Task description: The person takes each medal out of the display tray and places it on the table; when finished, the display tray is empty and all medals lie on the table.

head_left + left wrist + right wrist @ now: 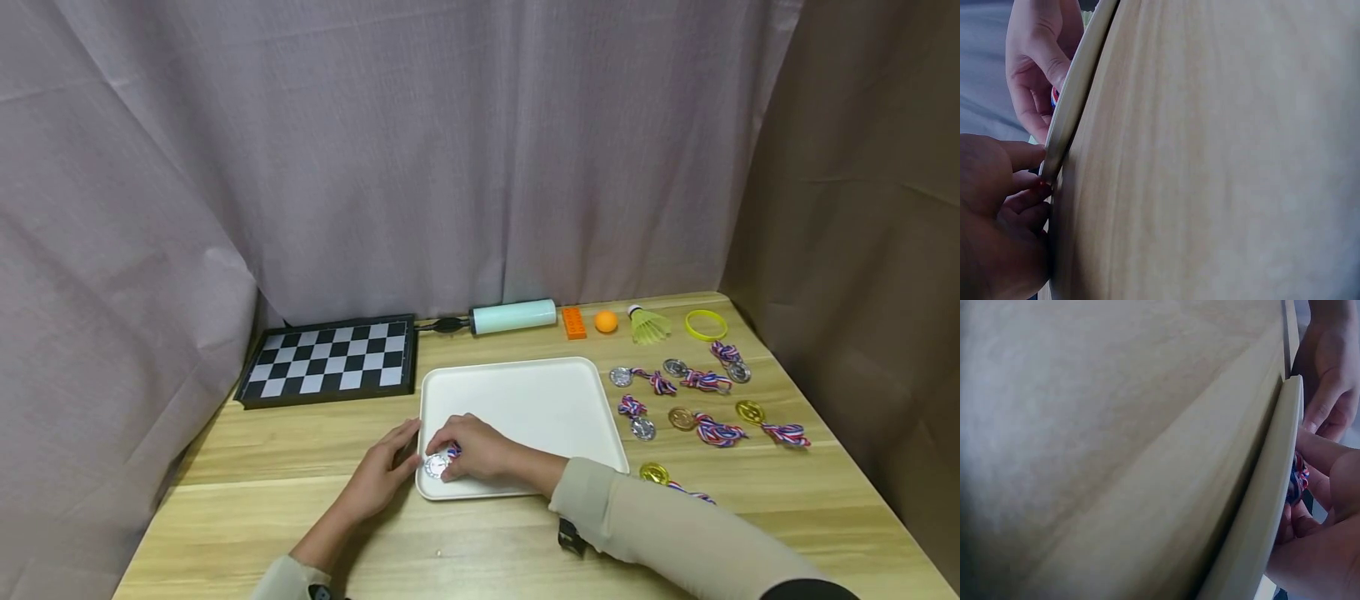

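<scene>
A white rectangular tray (525,404) lies on the wooden table. Over its lower left corner, my right hand (476,450) holds a silver medal (437,465) by its bunched red, white and blue ribbon (1298,479). The medal's disc is low over the tray floor; whether it touches cannot be told. At the tray's left edge is my left hand (381,473), its fingertips touching the rim (1063,119) from outside, fingers loosely bent. Part of the ribbon is hidden by the right fingers.
Right of the tray lie several medals with ribbons, silver (621,377), bronze (682,418) and gold (654,473). Behind stand a chessboard (330,358), a pale green cylinder (513,317), an orange brick (573,323), an orange ball (606,322), a shuttlecock (648,325) and a yellow ring (706,325).
</scene>
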The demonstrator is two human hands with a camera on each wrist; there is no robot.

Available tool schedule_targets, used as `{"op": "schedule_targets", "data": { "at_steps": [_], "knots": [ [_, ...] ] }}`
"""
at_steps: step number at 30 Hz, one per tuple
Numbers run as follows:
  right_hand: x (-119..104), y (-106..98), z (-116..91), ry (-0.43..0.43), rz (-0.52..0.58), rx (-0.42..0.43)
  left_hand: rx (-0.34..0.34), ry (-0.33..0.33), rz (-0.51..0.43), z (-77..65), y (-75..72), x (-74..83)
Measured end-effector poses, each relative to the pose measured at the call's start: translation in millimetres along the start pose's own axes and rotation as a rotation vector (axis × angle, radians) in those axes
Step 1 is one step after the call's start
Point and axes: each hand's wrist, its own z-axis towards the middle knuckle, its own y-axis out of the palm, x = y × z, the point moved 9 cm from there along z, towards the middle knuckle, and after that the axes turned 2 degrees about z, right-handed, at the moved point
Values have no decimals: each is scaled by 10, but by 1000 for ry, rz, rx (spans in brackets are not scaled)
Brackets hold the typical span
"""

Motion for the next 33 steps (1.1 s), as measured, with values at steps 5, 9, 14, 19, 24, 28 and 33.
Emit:
{"op": "schedule_targets", "data": {
  "at_steps": [5, 9, 14, 19, 24, 28, 33],
  "knots": [
    [-8, 9, -5, 2, -40, 4, 1, 10, -7, -2, 0, 9],
    [-14, 0, -6, -6, -7, 10, 1, 9, -10, -2, 2, 12],
    [18, -33, -22, 5, 57, 45, -2, -1, -19, -1, 8, 1],
    [100, -65, -43, 47, 175, 47, -7, -3, -16, -3, 10, -3],
    [166, -131, -114, 99, 269, 27, -11, -9, 0, -2, 12, -13],
    [130, -237, -246, 101, 296, 18, -3, -5, 9, -5, 13, -15],
    [113, -431, -494, 112, 336, 29, 1, -8, -1, -3, 17, -19]
  ]
}}
